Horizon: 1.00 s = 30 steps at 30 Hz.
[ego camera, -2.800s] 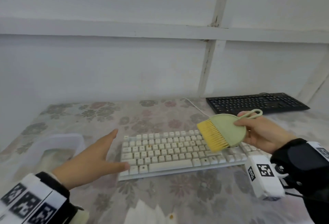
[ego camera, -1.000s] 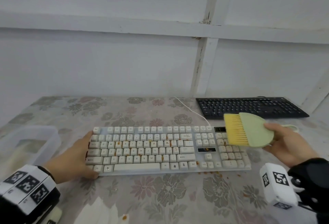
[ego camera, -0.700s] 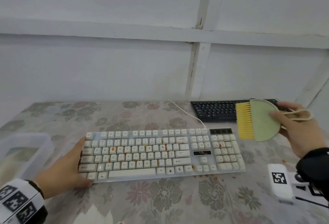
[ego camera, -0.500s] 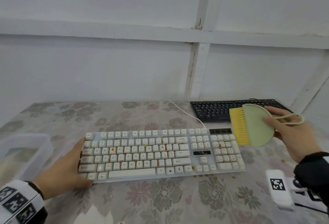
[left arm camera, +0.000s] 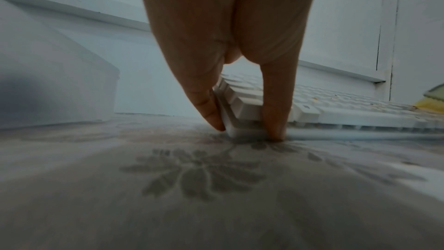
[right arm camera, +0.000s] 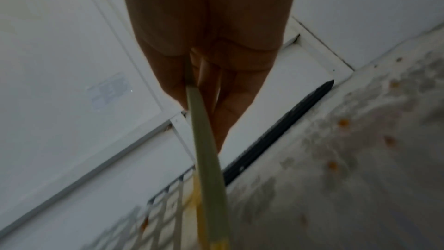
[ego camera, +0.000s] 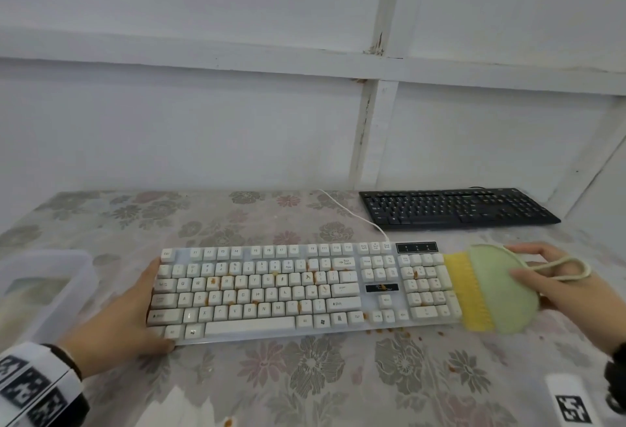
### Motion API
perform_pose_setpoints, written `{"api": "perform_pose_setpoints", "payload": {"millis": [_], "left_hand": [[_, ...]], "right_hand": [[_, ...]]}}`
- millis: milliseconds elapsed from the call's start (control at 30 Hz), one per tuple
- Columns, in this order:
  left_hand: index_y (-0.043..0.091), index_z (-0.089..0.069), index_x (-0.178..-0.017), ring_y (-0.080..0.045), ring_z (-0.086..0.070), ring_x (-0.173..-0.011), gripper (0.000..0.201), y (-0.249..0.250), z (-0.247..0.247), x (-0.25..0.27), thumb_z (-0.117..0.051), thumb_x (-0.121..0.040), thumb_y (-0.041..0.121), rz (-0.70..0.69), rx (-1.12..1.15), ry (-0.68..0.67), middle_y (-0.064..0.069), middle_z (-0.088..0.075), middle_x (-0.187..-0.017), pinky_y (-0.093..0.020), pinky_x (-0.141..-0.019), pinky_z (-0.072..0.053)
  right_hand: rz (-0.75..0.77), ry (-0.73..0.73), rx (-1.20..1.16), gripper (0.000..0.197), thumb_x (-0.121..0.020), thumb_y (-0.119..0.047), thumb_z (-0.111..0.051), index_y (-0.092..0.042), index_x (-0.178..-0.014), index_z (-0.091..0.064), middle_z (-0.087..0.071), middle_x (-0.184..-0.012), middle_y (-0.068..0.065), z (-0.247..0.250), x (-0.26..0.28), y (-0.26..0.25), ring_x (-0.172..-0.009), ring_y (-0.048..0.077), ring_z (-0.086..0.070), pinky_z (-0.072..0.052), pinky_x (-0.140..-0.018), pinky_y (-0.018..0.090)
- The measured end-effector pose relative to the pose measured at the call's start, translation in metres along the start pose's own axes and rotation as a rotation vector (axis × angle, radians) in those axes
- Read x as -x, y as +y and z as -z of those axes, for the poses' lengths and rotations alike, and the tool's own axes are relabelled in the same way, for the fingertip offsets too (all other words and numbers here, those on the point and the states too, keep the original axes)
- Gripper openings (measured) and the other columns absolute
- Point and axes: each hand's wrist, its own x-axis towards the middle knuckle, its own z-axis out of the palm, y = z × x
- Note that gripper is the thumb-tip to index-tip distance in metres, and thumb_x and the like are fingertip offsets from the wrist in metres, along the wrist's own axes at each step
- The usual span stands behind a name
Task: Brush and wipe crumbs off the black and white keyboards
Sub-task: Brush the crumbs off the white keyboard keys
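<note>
The white keyboard lies across the middle of the table with orange crumbs on its keys. My left hand grips its left end; in the left wrist view a finger and the thumb straddle the near corner of the white keyboard. My right hand holds a pale green brush, thumb on top. Its yellow bristles rest against the keyboard's right end, by the number pad. The black keyboard sits at the back right, apart from both hands.
A clear plastic tub stands left of my left hand. Loose crumbs dot the flowered cloth in front of the white keyboard and to its right. A white cable runs back from it. White paper lies at the near edge.
My right hand has brought the brush down from the air near the black keyboard to the white keyboard's right end. The left hand, first reaching in, now holds the keyboard's left end.
</note>
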Motion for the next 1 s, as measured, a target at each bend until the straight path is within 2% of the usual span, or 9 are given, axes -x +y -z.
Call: {"api": "perform_pose_setpoints", "payload": {"millis": [100,167,333,533,633,700,800,867,1000], "left_hand": [[0.059,-0.016,-0.116,0.011,-0.060,-0.085,0.102,0.005,-0.002,0.001,-0.083,-0.057,0.009,0.008,-0.010,0.029,0.022,-0.059,-0.104,-0.008,-0.068,-0.045],[0.060,-0.016,-0.112,0.014,-0.058,-0.081,0.102,0.007,-0.003,0.001,-0.083,-0.058,0.007,0.006,-0.015,0.041,0.024,-0.056,-0.101,-0.006,-0.065,-0.043],[0.058,-0.020,-0.115,0.017,-0.059,-0.088,0.101,0.004,-0.003,0.001,-0.085,-0.054,0.011,0.012,0.035,0.039,0.019,-0.061,-0.105,-0.011,-0.070,-0.046],[0.057,-0.021,-0.110,0.016,-0.060,-0.078,0.099,0.004,-0.005,-0.001,-0.084,-0.055,0.005,0.030,0.022,0.065,0.020,-0.060,-0.099,-0.010,-0.064,-0.045],[0.051,-0.020,-0.118,0.008,-0.064,-0.079,0.102,0.003,-0.006,-0.001,-0.084,-0.054,0.002,0.037,0.028,0.069,0.015,-0.062,-0.098,-0.013,-0.063,-0.047],[0.049,-0.016,-0.121,0.005,-0.064,-0.081,0.107,0.001,-0.006,-0.001,-0.084,-0.053,0.002,0.054,0.022,0.068,0.016,-0.062,-0.100,-0.012,-0.064,-0.046],[0.056,-0.016,-0.114,0.004,-0.062,-0.082,0.105,0.002,-0.006,-0.001,-0.084,-0.053,0.004,0.060,-0.007,0.081,0.019,-0.060,-0.100,-0.012,-0.065,-0.045],[0.055,-0.019,-0.109,0.006,-0.060,-0.077,0.101,0.005,-0.007,0.000,-0.083,-0.054,0.000,0.049,-0.014,0.095,0.021,-0.057,-0.096,-0.010,-0.062,-0.044],[0.058,-0.023,-0.101,0.012,-0.062,-0.071,0.098,0.002,-0.008,-0.002,-0.084,-0.051,0.000,0.071,0.001,0.115,0.018,-0.061,-0.084,-0.012,-0.060,-0.045]], "right_hand": [[0.079,0.083,-0.042,0.023,-0.081,-0.034,-0.069,-0.043,-0.102,-0.064,-0.072,-0.093,0.009,0.002,-0.014,-0.012,-0.079,0.019,-0.068,-0.060,-0.062,0.034],[0.091,0.086,-0.066,0.035,-0.089,-0.013,-0.061,-0.044,-0.107,-0.062,-0.071,-0.102,0.004,-0.001,-0.023,-0.012,-0.084,0.011,-0.068,-0.060,-0.065,0.028],[0.023,0.034,-0.069,0.031,-0.079,-0.037,-0.072,-0.046,-0.107,-0.063,-0.072,-0.099,-0.003,-0.016,-0.009,-0.003,-0.090,0.023,-0.068,-0.061,-0.063,0.033],[-0.001,-0.022,-0.005,0.076,-0.038,-0.078,-0.075,-0.041,-0.104,-0.065,-0.075,-0.090,0.003,0.002,0.003,0.000,-0.078,0.020,-0.071,-0.059,-0.064,0.040],[0.038,0.058,-0.024,0.026,-0.082,-0.035,-0.068,-0.047,-0.105,-0.064,-0.073,-0.090,0.004,0.000,-0.005,-0.014,-0.078,0.016,-0.069,-0.060,-0.063,0.033],[0.036,0.063,-0.008,0.039,-0.091,-0.013,-0.059,-0.049,-0.106,-0.062,-0.073,-0.088,-0.001,-0.005,-0.010,-0.011,-0.081,0.018,-0.069,-0.059,-0.059,0.025],[-0.030,0.006,-0.014,0.033,-0.077,-0.040,-0.074,-0.047,-0.106,-0.060,-0.073,-0.087,-0.004,-0.020,0.005,-0.013,-0.082,0.025,-0.070,-0.058,-0.057,0.028],[-0.040,-0.037,-0.010,0.068,-0.041,-0.079,-0.073,-0.051,-0.101,-0.061,-0.074,-0.087,-0.003,-0.020,0.013,-0.007,-0.075,0.019,-0.071,-0.058,-0.055,0.028],[-0.035,-0.027,-0.010,0.088,-0.027,-0.087,-0.069,-0.045,-0.105,-0.064,-0.074,-0.090,0.001,-0.002,0.012,-0.011,-0.079,0.021,-0.071,-0.060,-0.064,0.043]]}}
